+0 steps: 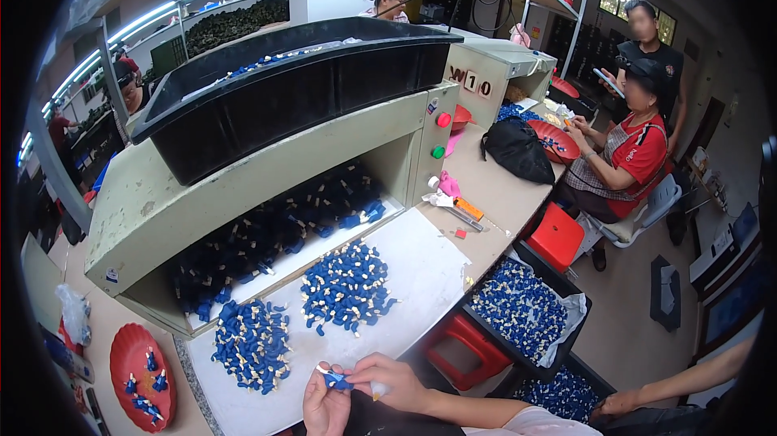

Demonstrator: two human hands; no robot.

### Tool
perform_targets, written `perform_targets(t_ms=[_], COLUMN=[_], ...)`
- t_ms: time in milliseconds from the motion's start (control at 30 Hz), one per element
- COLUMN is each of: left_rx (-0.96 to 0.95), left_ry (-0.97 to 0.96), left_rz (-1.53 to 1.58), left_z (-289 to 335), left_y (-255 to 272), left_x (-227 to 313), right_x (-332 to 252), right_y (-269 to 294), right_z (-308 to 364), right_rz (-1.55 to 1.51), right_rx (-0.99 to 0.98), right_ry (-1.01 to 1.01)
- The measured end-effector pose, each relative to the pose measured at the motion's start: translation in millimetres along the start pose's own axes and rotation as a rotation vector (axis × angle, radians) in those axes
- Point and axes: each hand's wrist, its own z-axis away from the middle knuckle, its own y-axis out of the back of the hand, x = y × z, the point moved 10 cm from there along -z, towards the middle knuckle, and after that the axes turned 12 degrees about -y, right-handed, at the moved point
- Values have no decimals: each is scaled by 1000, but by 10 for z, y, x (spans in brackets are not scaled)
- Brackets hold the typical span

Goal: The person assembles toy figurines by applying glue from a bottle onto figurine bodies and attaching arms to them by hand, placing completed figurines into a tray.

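At the near edge of the white-covered worktop, my left hand [325, 410] pinches a small blue figure [337, 380] with a whitish end. My right hand [395, 378] meets it from the right, fingertips closed against the figure's blue part. A small translucent piece with a yellowish tip [379, 390] shows under my right fingers; its kind is unclear. Just beyond my hands lie two heaps of small blue parts with cream ends, a left heap [252, 345] and a right heap [348, 286]. A red scalloped dish [121, 371] at the left holds several blue-and-white figures.
Behind the heaps, a beige box-shaped machine [267, 185] has more blue parts inside its opening and a black tub [299, 104] on top. Bins of blue parts [522, 306] and red stools [469, 355] stand right. Another person's hand [619, 404] reaches a lower bin. Co-workers [635, 141] are farther right.
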Motion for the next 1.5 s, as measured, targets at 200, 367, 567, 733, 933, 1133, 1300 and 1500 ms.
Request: perform_targets(t_ms=[200, 367, 567, 733, 933, 1133, 1300, 1500], left_rx=[0, 19, 19, 3, 19, 7, -8, -155], left_ry=[-11, -11, -22, -15, -19, -2, 18, 298], left_rz=[-25, -26, -34, 11, 19, 50, 46, 58], left_z=[-8, -3, 9, 26, -20, -32, -33, -727], left_y=[-1, 26, 20, -26, 12, -4, 38, -573], left_x=[-2, -3, 12, 14, -6, -15, 78, -372], right_x=[15, 20, 23, -61, -65, -22, -106, -214], right_y=[1, -4, -24, -4, 11, -3, 39, 765], right_z=[2, -2, 10, 17, -30, -29, -16, 153], right_rz=[18, 27, 48, 56, 67, 62, 51, 247], right_rx=[22, 27, 39, 75, 64, 52, 31, 415], right_ry=[3, -6, -18, 31, 33, 10, -20, 3])
